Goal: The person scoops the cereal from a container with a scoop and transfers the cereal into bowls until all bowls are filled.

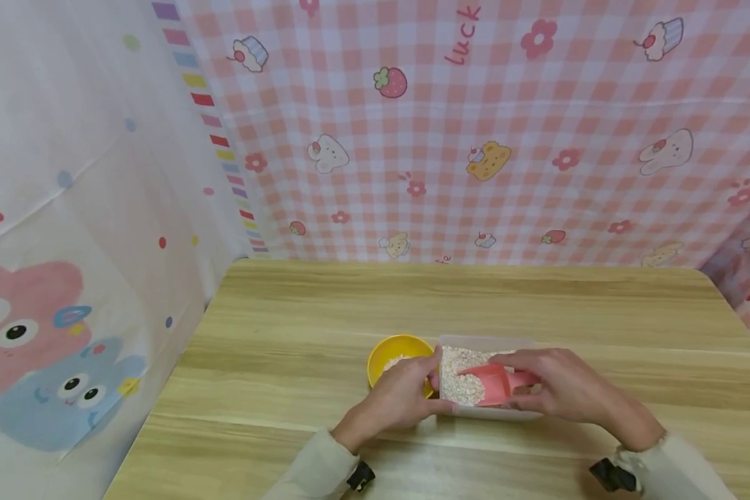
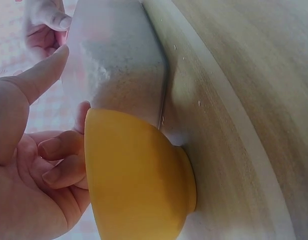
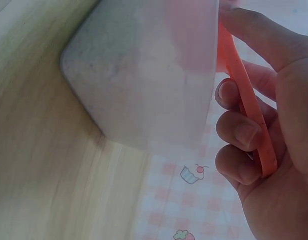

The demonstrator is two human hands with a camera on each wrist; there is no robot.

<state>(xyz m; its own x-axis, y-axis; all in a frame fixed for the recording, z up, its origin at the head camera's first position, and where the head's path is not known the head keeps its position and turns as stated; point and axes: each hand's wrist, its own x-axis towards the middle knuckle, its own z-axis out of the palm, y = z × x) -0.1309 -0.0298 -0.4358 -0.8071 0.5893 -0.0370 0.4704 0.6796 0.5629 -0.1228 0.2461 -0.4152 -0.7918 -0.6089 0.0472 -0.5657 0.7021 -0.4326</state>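
Note:
A clear plastic container [image 1: 494, 412] full of pale flakes, probably oats [image 1: 462, 361], stands on the table. My right hand [image 1: 559, 389] grips the handle of a pink-red scoop [image 1: 492, 384], whose bowl lies in the flakes. In the right wrist view several fingers curl round the scoop handle [image 3: 254, 117]. My left hand [image 1: 400, 392] is at the container's left end, its thumb straight and reaching the front rim. Just left of the container stands a yellow bowl [image 1: 400, 340] with some flakes in it, partly covered by the left hand. Its fingers bend loosely beside the bowl [image 2: 133, 175].
The wooden table [image 1: 287, 347] stretches behind and to both sides of the bowl and container. A pink checked cloth [image 1: 444, 125] hangs behind the table, and a white patterned cloth [image 1: 100, 194] hangs at the left. A few loose flakes [image 2: 199, 103] lie near the container.

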